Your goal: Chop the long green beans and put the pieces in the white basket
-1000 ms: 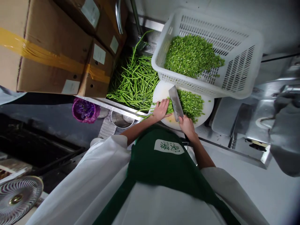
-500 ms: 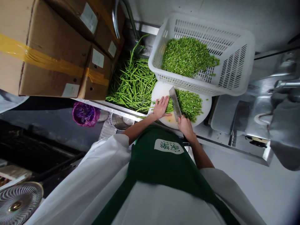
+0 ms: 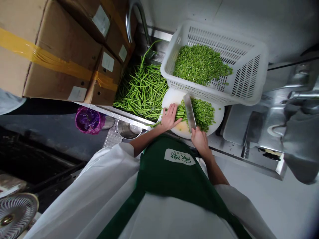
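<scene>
My left hand (image 3: pixel 169 117) lies flat with its thumb spread, pressing on a bunch of long green beans (image 3: pixel 181 113) on the round white cutting board (image 3: pixel 171 96). In my right hand (image 3: pixel 200 139) is the handle of a cleaver (image 3: pixel 190 112). The blade stands between the bunch and a heap of chopped beans (image 3: pixel 204 114) on the board's right. More whole beans (image 3: pixel 143 89) fill the sink at the left, some reaching the board. Behind the board, a white plastic basket (image 3: pixel 249 84) holds a larger pile of chopped beans (image 3: pixel 199 64).
Taped cardboard boxes (image 3: pixel 62 56) stack up at the left, close to the faucet (image 3: pixel 128 23). Another cleaver (image 3: pixel 253 127) lies on the metal counter at the right. Below the counter edge are a metal pot (image 3: pixel 126 130) and a purple-lined bin (image 3: pixel 89 121).
The cleaver and my right hand have shifted slightly right. My left hand still lies on the beans, with its thumb spread more. The whole view has moved a little.
</scene>
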Motion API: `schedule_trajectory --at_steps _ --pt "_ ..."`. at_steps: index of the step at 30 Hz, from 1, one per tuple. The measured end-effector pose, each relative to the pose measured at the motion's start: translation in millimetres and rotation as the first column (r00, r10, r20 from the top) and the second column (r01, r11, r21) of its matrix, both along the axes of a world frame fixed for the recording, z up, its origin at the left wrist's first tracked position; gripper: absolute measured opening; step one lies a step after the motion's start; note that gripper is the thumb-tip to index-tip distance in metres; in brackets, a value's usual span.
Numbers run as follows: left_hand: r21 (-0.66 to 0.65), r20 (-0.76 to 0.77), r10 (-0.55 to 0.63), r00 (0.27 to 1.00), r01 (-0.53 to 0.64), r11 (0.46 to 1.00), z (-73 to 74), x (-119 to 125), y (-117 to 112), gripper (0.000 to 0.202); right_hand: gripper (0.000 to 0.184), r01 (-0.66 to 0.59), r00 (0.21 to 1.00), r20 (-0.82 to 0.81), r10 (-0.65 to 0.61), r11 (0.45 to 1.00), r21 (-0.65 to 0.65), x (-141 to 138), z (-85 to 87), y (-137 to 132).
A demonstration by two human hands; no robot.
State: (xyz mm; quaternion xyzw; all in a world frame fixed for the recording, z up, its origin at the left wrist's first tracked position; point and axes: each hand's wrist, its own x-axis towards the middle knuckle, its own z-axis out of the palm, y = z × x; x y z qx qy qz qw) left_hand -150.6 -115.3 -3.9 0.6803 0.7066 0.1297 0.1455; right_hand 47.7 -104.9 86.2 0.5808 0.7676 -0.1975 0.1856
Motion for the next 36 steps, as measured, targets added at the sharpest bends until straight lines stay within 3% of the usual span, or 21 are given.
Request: schedule_trajectory --at_steps 5,10,15,20,24,27,30,33,36 --pt "-0.015 0.022 0.027 0.999 -0.026 1.000 -12.5 10.8 -3.6 0.069 0.032 -0.026 0.999 -0.030 0.025 0.999 -0.041 -11.5 6.0 0.0" --pt "-0.049 0.050 0.024 0.998 -0.021 0.999 -23.8 12.8 1.8 0.066 0.030 -0.035 0.999 -0.023 0.034 0.997 -0.072 -23.2 -5.8 10.4" --pt "-0.035 0.049 0.013 0.999 -0.011 0.999 -21.2 12.0 1.2 0.064 0.033 -0.009 1.000 -0.013 0.008 0.998 -0.060 -37.0 -23.5 21.9" --pt "0.051 0.073 0.085 0.994 -0.089 0.995 -12.7 6.4 -5.2 0.059 0.032 -0.031 0.999 -0.010 0.030 0.998 -0.047 -28.1 -18.2 28.4" --pt "0.108 0.173 0.191 0.966 -0.211 0.972 -13.7 -16.6 18.1 0.045 0.035 -0.002 1.000 0.006 0.002 1.000 -0.013 -17.4 -6.5 24.5" --pt "0.102 0.224 0.090 0.970 -0.115 0.988 -23.2 -37.0 51.1 0.038 0.035 0.004 1.000 0.009 -0.004 1.000 -0.019 -11.4 -2.8 20.9" --pt "0.014 0.233 0.023 0.972 -0.027 1.000 -33.0 -48.1 72.9 0.024 0.036 0.006 1.000 0.021 -0.005 1.000 -0.025 -6.0 -2.1 18.2" --pt "-0.068 0.236 0.064 0.970 -0.049 0.996 -36.5 -48.0 72.3 0.018 0.037 0.009 1.000 0.023 -0.008 1.000 -0.016 -3.2 0.4 14.8" --pt "-0.044 0.264 0.142 0.954 -0.136 0.990 -31.7 -42.4 57.4 0.017 0.037 0.010 1.000 0.013 -0.010 1.000 -0.017 -6.6 6.0 10.8"
